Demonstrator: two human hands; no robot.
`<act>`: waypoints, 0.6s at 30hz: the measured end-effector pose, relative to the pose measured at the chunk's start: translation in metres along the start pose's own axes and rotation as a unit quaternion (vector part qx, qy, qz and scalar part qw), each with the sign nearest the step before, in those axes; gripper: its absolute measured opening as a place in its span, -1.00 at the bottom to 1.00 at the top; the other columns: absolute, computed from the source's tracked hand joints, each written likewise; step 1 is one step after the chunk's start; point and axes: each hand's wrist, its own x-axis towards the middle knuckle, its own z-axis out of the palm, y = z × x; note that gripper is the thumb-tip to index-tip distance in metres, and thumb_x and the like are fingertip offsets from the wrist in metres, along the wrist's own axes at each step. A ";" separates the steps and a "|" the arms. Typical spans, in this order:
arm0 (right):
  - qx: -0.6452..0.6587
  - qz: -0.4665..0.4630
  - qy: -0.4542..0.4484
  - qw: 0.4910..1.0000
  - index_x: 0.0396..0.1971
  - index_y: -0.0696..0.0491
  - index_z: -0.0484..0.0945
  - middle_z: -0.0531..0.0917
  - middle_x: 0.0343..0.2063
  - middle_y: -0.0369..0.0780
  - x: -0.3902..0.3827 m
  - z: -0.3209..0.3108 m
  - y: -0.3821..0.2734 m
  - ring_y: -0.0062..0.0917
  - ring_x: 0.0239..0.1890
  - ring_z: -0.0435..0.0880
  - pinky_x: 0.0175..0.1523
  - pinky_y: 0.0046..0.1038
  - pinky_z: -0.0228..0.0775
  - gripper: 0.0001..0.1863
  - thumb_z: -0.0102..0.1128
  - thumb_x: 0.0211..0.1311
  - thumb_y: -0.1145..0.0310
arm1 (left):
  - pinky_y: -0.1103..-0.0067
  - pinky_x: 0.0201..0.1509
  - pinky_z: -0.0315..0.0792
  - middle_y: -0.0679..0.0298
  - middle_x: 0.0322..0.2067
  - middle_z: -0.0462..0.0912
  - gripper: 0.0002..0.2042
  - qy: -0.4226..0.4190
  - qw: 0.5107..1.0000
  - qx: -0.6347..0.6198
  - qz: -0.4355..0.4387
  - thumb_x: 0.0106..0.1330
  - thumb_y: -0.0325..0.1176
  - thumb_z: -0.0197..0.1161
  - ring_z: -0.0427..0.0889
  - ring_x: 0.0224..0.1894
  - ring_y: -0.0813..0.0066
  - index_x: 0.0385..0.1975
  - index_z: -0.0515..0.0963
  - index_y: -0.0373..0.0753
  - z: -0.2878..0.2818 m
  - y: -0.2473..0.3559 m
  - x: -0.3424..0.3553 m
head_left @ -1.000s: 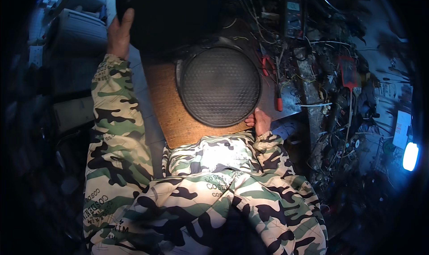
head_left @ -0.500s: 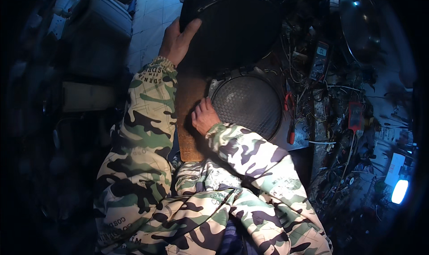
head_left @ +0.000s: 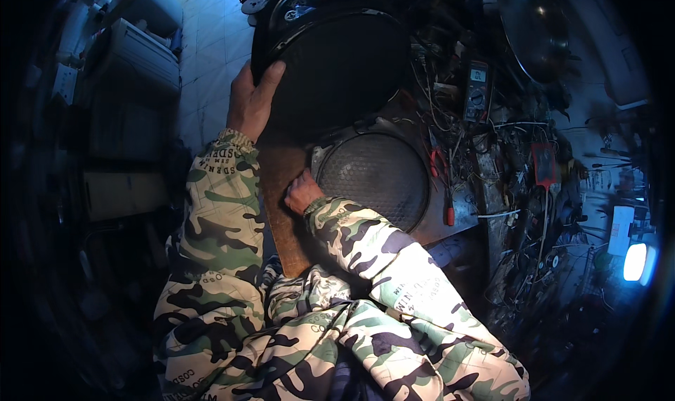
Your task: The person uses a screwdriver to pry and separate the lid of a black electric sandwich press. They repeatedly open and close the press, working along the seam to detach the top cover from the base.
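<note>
A round electric griddle lies opened up in front of me. Its lower plate (head_left: 373,179) is dark with a honeycomb texture, and its black lid (head_left: 337,77) stands raised behind it. My left hand (head_left: 252,102) grips the lid's left edge, thumb over the near side and the other fingers hidden behind. Beside the lower plate's left rim is my right hand (head_left: 304,192), its fingers curled in above a brown wooden board (head_left: 285,239). Whatever those fingers may hold is hidden.
To the right lie red-handled pliers (head_left: 437,163), a red-handled screwdriver (head_left: 450,207) and a multimeter (head_left: 478,91) among tangled wires. A glass lid (head_left: 532,32) leans at the far right. A bright lamp (head_left: 636,262) glows at the right edge.
My view has shifted, so the scene sits further left. The lid has tilted slightly, with its outer rim and handle showing more. My left hand keeps its hold; the right stays by the plate's rim.
</note>
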 end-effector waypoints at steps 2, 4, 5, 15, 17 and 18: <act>0.000 -0.006 0.061 0.998 -0.39 0.20 0.72 0.66 -0.45 -0.04 -0.002 0.000 0.002 -0.15 -0.26 0.64 0.25 0.09 0.23 -0.66 0.07 0.16 0.25 | 0.48 0.09 0.40 0.22 -0.19 0.64 -0.38 0.010 1.000 0.006 0.003 0.39 0.20 0.21 0.58 -0.08 0.40 0.05 0.55 -0.33 0.000 0.009 -0.002; -0.020 -0.015 0.168 0.985 -0.46 0.17 0.68 0.65 -0.47 -0.06 -0.005 0.000 -0.003 -0.18 -0.26 0.63 0.24 0.04 0.27 -0.72 0.08 0.11 0.28 | 0.44 0.20 0.38 0.14 -0.06 0.65 -0.35 0.001 1.000 -0.006 0.004 0.39 0.20 0.20 0.59 0.05 0.30 0.13 0.52 -0.34 -0.007 0.012 -0.003; 0.005 -0.026 0.181 0.983 -0.46 0.13 0.64 0.64 -0.41 -0.09 -0.009 -0.002 -0.007 -0.21 -0.22 0.62 0.25 -0.04 0.30 -0.78 0.07 0.09 0.32 | 0.43 0.22 0.36 0.15 -0.05 0.65 -0.35 0.013 1.000 -0.019 0.004 0.39 0.21 0.20 0.58 0.07 0.31 0.13 0.52 -0.34 -0.009 0.013 -0.006; 0.318 0.275 0.344 0.839 -0.46 0.14 0.52 0.52 -0.54 -0.11 -0.200 -0.083 0.027 -0.23 -0.46 0.59 -0.36 -0.20 0.49 -0.90 0.28 0.03 0.51 | 0.36 0.42 0.25 0.02 0.25 0.46 -0.22 0.005 0.999 -0.030 -0.025 0.39 0.18 0.21 0.40 0.33 0.21 0.39 0.28 -0.32 -0.007 -0.001 -0.001; 0.387 0.401 0.338 0.758 -0.39 0.17 0.60 0.63 -0.47 -0.09 -0.244 -0.067 0.038 -0.31 -0.46 0.66 -0.38 -0.28 0.52 -0.90 0.30 0.12 0.48 | 0.36 0.43 0.25 0.01 0.27 0.43 -0.21 0.026 0.999 -0.028 -0.020 0.39 0.17 0.21 0.39 0.34 0.20 0.41 0.23 -0.33 -0.009 -0.003 0.000; 0.438 0.446 0.347 0.699 -0.37 0.20 0.62 0.67 -0.42 -0.10 -0.260 -0.065 0.046 -0.41 -0.49 0.68 -0.39 -0.39 0.52 -0.88 0.33 0.16 0.47 | 0.35 0.43 0.28 0.04 0.31 0.39 -0.22 0.017 0.999 -0.032 -0.015 0.41 0.11 0.23 0.39 0.35 0.21 0.42 0.18 -0.34 -0.025 0.001 -0.001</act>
